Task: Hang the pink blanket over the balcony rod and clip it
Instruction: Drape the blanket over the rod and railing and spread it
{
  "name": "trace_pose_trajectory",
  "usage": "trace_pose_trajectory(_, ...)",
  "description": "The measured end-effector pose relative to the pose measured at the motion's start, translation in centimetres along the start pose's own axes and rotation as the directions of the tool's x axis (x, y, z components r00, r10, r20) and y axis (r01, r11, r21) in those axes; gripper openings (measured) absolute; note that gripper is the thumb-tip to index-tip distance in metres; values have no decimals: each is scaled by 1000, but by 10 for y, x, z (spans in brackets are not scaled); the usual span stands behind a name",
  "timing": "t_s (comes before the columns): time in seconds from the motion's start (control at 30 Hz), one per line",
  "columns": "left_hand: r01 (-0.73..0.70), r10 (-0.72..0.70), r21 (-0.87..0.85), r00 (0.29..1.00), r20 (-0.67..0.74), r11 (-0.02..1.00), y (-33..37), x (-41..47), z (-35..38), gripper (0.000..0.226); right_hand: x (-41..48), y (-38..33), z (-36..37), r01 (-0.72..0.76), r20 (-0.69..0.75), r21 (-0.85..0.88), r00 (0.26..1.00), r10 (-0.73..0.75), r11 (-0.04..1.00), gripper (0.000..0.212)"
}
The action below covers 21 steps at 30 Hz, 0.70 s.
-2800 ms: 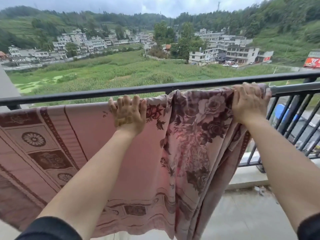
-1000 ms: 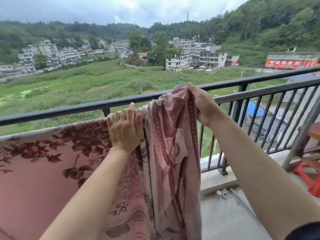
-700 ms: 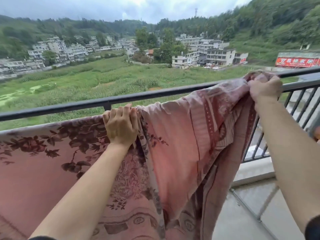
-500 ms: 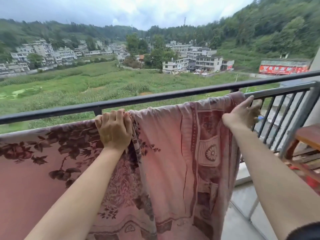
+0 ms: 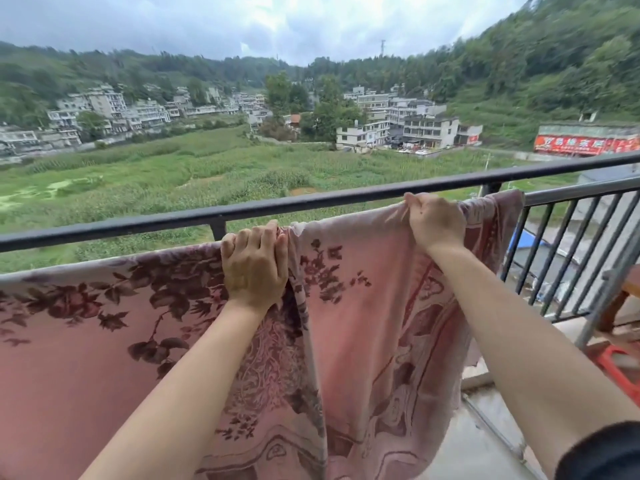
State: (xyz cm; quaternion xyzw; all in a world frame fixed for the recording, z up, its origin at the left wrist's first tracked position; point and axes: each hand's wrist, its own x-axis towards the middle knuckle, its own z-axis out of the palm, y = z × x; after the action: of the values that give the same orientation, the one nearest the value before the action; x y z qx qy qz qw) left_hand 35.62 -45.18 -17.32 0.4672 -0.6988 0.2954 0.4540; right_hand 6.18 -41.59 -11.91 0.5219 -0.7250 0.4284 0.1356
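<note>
The pink blanket [image 5: 363, 306] hangs draped over the balcony rod [image 5: 581, 192], bunched in a fold at the middle. The left hand [image 5: 254, 271] grips that fold, and the right hand [image 5: 437, 221] pinches the top edge. No clip is in view, so spreading and clipping appear to be what is left.

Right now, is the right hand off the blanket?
No, the right hand pinches the top edge of the pink blanket where it drapes over the rod.
</note>
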Motion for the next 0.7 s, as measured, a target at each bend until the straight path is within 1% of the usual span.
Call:
trace_pose_trajectory(0.07,-11,11,-3,1000,-19,1000,-1,0,-1,45,15,14,-11,-100,-76,-160,993,89,982,46)
trace_pose_trajectory(0.1,-16,16,-2,1000,-24,1000,0,0,-1,44,19,18,-12,-145,-110,-202,986,125,968,46)
trace_pose_trajectory(0.17,-29,29,0,999,-34,1000,-1,0,-2,39,23,24,-10,-236,-157,-236,967,203,943,42)
trace_pose_trajectory(0.2,-34,34,5,999,-42,999,-2,-1,-2,36,23,23,-8,-258,-178,-226,959,221,939,38)
trace_pose_trajectory(0.23,-35,35,8,998,-49,999,-3,-1,-2,34,20,19,-5,-248,-191,-201,959,211,948,32)
trace_pose_trajectory(0.27,-34,35,9,998,-55,999,-4,-1,-1,33,14,11,0,-186,-187,-149,970,157,971,29)
trace_pose_trajectory(0.3,-36,36,12,998,-56,999,-4,-1,-1,31,4,-3,5,-64,-164,-77,985,51,995,30)
trace_pose_trajectory(0.33,-38,39,18,998,-53,999,-5,-1,0,30,-9,-20,12,99,-109,13,989,-97,995,34)
trace_pose_trajectory(0.37,-40,42,27,998,-49,999,-5,-2,1,29,-22,-37,19,261,-13,99,965,-262,960,39)
trace_pose_trajectory(0.4,-42,43,33,998,-46,999,-5,-2,2,29,-35,-50,25,397,94,159,905,-415,904,42)
trace_pose_trajectory(0.43,-44,46,37,998,-46,998,-5,-3,2,29,-44,-55,31,505,155,179,833,-531,844,41)
trace_pose_trajectory(0.47,-50,51,35,998,-47,998,-5,-3,2,29,-48,-53,36,579,150,173,784,-602,797,36)
trace_pose_trajectory(0.5,-61,63,31,997,-45,998,-6,-3,2,29,-48,-47,39,611,99,168,770,-630,774,33)
trace_pose_trajectory(0.53,-77,78,29,996,-40,997,-6,-3,1,30,-47,-41,39,608,44,170,782,-622,776,30)
trace_pose_trajectory(0.63,-112,112,35,994,-11,993,-5,-2,-2,33,-38,-26,35,491,-67,188,871,-487,851,29)
trace_pose_trajectory(0.7,-130,129,53,991,20,990,-5,-4,-3,35,-33,-18,33,469,-101,107,883,-459,877,24)
